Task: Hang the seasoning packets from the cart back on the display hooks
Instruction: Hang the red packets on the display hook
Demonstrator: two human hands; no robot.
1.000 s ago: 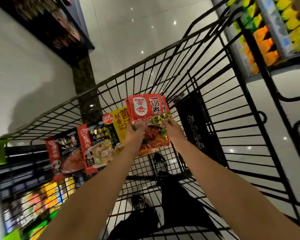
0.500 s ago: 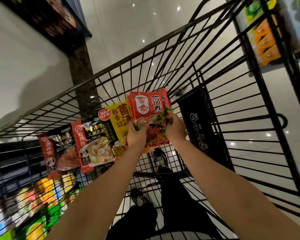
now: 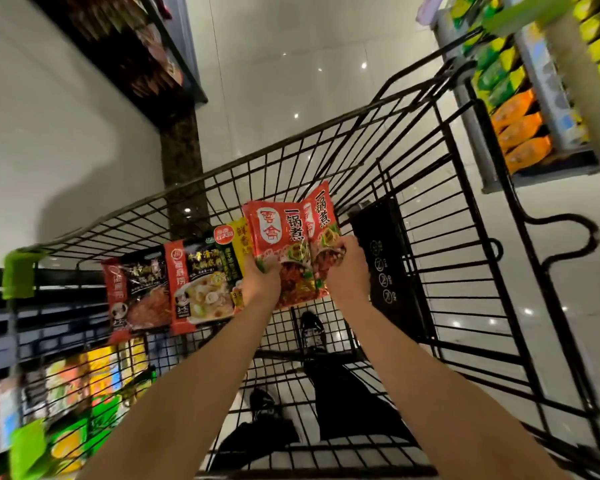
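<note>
seasoning packets (image 3: 284, 244), wire cart (image 3: 465, 271), glossy floor (image 3: 291, 81)

We cannot read the yellow packet (image 3: 239, 237); the front red packet (image 3: 278, 237) covers most of it. The left hand (image 3: 261, 282) hides that packet's lower corner, and its fingertips are out of sight behind. Shelf goods at lower left (image 3: 84, 393) smear into blur (colours only). Both forearms leave the bottom edge.
</note>
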